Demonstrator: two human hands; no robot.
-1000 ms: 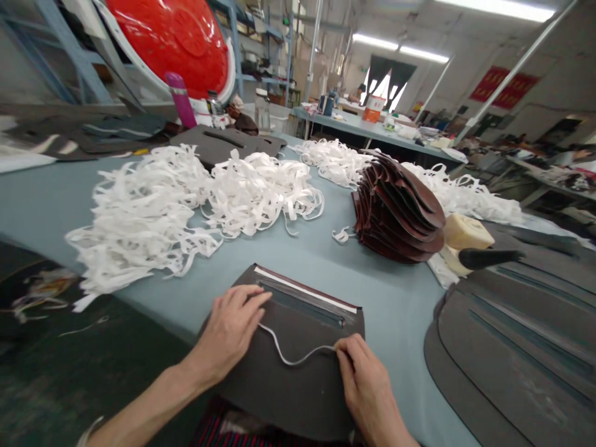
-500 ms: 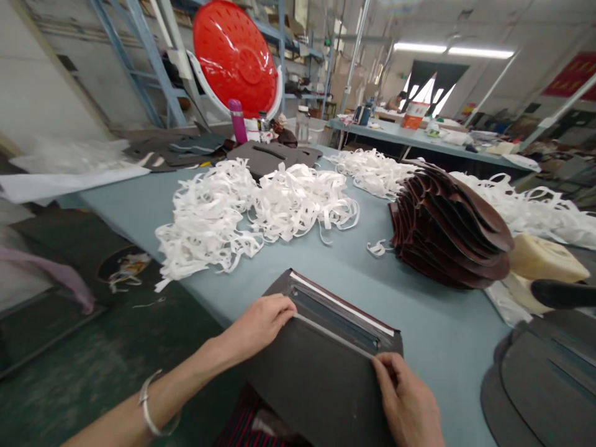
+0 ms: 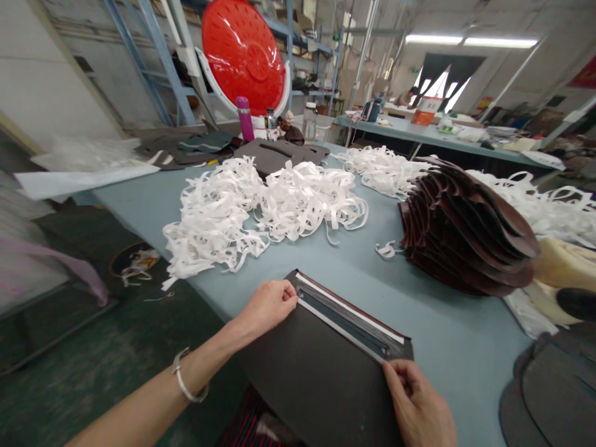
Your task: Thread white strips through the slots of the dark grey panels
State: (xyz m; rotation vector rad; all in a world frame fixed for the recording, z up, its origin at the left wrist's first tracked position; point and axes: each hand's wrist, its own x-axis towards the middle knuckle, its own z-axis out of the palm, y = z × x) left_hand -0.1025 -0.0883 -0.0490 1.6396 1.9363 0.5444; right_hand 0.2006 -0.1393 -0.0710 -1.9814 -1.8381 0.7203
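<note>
A dark grey panel point(image 3: 321, 379) lies at the table's near edge, with a long slot near its far end. One white strip runs beyond the slot; a second white strip point(image 3: 342, 330) is stretched along the slot's near side. My left hand point(image 3: 272, 304), a bangle on its wrist, pinches this strip's left end at the slot's upper left corner. At the strip's right end, by the slot's lower right corner, my right hand point(image 3: 416, 397) holds it between thumb and fingers. Both hands touch the panel.
Heaps of white strips point(image 3: 214, 211) lie beyond the panel on the blue-green table point(image 3: 344, 267). A stack of dark brown pieces point(image 3: 465, 230) stands to the right. More grey panels point(image 3: 554, 391) sit at the near right. Behind are a purple bottle point(image 3: 244, 118) and a red basin point(image 3: 246, 56).
The strip between my hands has moved away from me and now lies close along the slot's near side. The view has shifted a little, so most things appear further right.
</note>
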